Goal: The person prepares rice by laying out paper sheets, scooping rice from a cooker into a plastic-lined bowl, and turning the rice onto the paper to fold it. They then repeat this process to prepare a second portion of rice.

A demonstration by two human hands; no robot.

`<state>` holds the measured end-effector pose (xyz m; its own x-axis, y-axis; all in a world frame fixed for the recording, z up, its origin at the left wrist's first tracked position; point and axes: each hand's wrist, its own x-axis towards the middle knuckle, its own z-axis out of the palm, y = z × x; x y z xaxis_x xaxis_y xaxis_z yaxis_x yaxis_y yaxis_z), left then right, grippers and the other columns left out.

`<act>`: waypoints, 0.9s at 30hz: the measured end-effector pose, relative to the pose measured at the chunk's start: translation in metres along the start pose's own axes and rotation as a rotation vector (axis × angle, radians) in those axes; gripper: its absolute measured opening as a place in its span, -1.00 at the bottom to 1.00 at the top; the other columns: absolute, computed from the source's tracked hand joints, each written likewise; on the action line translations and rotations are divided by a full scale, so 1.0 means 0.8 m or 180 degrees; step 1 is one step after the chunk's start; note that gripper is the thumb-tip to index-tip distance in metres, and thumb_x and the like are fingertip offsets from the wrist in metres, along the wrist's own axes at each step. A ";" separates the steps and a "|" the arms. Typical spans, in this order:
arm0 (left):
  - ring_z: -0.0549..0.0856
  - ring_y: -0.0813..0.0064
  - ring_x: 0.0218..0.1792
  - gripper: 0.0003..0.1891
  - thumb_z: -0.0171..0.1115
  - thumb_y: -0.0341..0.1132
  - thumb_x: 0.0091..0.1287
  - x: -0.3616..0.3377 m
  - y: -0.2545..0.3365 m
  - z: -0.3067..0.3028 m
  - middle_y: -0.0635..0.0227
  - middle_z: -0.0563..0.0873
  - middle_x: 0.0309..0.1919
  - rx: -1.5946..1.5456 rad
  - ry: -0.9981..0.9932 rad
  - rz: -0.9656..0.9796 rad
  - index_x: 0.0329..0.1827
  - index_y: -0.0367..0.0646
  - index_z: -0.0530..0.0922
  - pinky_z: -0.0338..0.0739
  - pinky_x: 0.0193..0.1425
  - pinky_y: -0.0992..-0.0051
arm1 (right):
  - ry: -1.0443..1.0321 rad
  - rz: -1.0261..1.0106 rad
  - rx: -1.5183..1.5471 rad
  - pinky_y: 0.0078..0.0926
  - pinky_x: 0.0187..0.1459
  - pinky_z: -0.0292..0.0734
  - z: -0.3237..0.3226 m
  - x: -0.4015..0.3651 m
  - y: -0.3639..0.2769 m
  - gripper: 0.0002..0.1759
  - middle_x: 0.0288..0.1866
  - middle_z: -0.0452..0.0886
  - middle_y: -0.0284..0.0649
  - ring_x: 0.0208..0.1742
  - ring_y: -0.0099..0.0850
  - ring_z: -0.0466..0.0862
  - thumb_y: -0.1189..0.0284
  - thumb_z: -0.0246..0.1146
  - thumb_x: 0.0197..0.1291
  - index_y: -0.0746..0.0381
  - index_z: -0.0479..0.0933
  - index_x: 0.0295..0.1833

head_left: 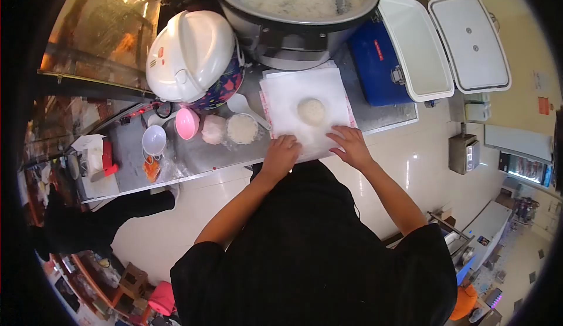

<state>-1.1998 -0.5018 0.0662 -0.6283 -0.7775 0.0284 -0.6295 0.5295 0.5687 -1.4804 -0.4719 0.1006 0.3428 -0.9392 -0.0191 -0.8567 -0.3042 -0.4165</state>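
A rounded mound of white rice [311, 112] sits on a stack of white wrapping paper [287, 94] with a red-patterned border, on the metal counter in front of me. My left hand [282, 154] is at the near left corner of the paper, its fingers bent over the edge. At the near right edge, my right hand [352, 146] pinches the paper between thumb and fingers. Left of the stack lies a white rice paddle [246, 110]. Beside it are a bowl of rice [242, 129] and a pinkish wrapped bundle [213, 130].
A large pot of rice [287, 0] stands behind the paper, with a white-lidded rice cooker [190, 56] on its left. An open blue cooler [378, 62] stands right. Pink bowl [187, 123] and white bowl [154, 140] sit left. Another person's dark-clothed arm [135, 205] is at lower left.
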 end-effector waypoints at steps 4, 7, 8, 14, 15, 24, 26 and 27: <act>0.67 0.19 -0.10 -0.87 0.37 -0.37 0.23 0.008 -0.008 -0.005 0.28 0.72 -0.25 -0.0540 0.0147 -0.0315 -0.18 -0.11 0.67 0.50 0.01 0.21 | -0.0362 -0.0293 0.0459 -0.24 0.25 0.40 0.005 0.009 0.042 -0.72 0.05 0.72 -0.30 0.15 -0.35 0.65 0.42 0.32 0.22 0.08 0.69 0.06; 0.68 0.10 -0.21 -0.91 0.37 -0.37 0.27 0.019 -0.004 -0.021 0.18 0.72 -0.34 -0.1042 0.0195 -0.0643 -0.29 -0.20 0.66 0.52 -0.06 0.17 | -0.0554 -0.0419 0.0588 -0.24 0.18 0.46 -0.006 0.027 0.052 -0.79 -0.07 0.73 -0.23 0.04 -0.24 0.68 0.45 0.28 0.24 0.13 0.69 -0.03; 0.67 0.10 -0.20 -0.90 0.36 -0.37 0.28 0.021 -0.001 -0.027 0.17 0.72 -0.33 -0.1111 0.0163 -0.0694 -0.29 -0.21 0.66 0.53 -0.05 0.18 | -0.0629 -0.0419 0.0689 -0.23 0.17 0.47 -0.007 0.033 0.055 -0.81 -0.10 0.73 -0.22 0.03 -0.21 0.68 0.45 0.28 0.23 0.14 0.68 -0.05; 0.70 0.08 -0.07 -0.84 0.35 -0.33 0.37 0.009 -0.019 -0.031 0.13 0.75 -0.22 -0.1205 0.0348 -0.0642 -0.14 -0.26 0.69 0.55 0.09 0.23 | -0.1212 0.0096 0.1694 -0.30 -0.03 0.59 -0.020 0.066 0.065 -0.88 -0.25 0.70 -0.17 -0.16 -0.23 0.71 0.44 0.37 0.22 0.23 0.61 -0.19; 0.70 0.09 -0.06 -0.83 0.35 -0.33 0.37 0.008 -0.021 -0.031 0.13 0.75 -0.20 -0.1269 0.0366 -0.0616 -0.12 -0.26 0.69 0.55 0.10 0.24 | -0.1356 0.0265 0.1898 -0.33 -0.07 0.60 -0.027 0.069 0.064 -0.86 -0.26 0.70 -0.16 -0.20 -0.26 0.72 0.44 0.39 0.22 0.24 0.59 -0.19; 0.69 0.13 -0.09 -0.82 0.41 -0.31 0.32 0.021 -0.015 -0.045 0.17 0.73 -0.24 -0.1680 0.0546 -0.0874 -0.19 -0.25 0.66 0.55 0.05 0.29 | -0.1309 0.0676 0.2154 -0.41 -0.07 0.59 -0.046 0.088 0.063 -0.83 -0.35 0.69 -0.24 -0.25 -0.42 0.69 0.49 0.40 0.22 0.26 0.53 -0.19; 0.69 0.15 -0.11 -0.82 0.43 -0.31 0.30 0.024 -0.018 -0.045 0.19 0.72 -0.25 -0.1440 0.0755 -0.0653 -0.20 -0.23 0.65 0.55 0.04 0.31 | -0.1255 0.0633 0.1975 -0.40 -0.09 0.58 -0.052 0.089 0.056 -0.83 -0.37 0.68 -0.25 -0.26 -0.41 0.68 0.48 0.40 0.22 0.25 0.54 -0.16; 0.69 0.16 -0.11 -0.81 0.44 -0.31 0.30 0.025 -0.019 -0.043 0.19 0.72 -0.25 -0.1322 0.0859 -0.0549 -0.20 -0.23 0.64 0.55 0.03 0.32 | -0.1234 0.0612 0.1886 -0.39 -0.10 0.58 -0.057 0.090 0.051 -0.83 -0.38 0.68 -0.25 -0.27 -0.41 0.68 0.47 0.40 0.22 0.25 0.54 -0.15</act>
<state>-1.1867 -0.5370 0.0861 -0.3568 -0.9303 0.0853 -0.4447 0.2495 0.8603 -1.5083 -0.5590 0.1233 0.4131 -0.8101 -0.4159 -0.6010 0.1006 -0.7929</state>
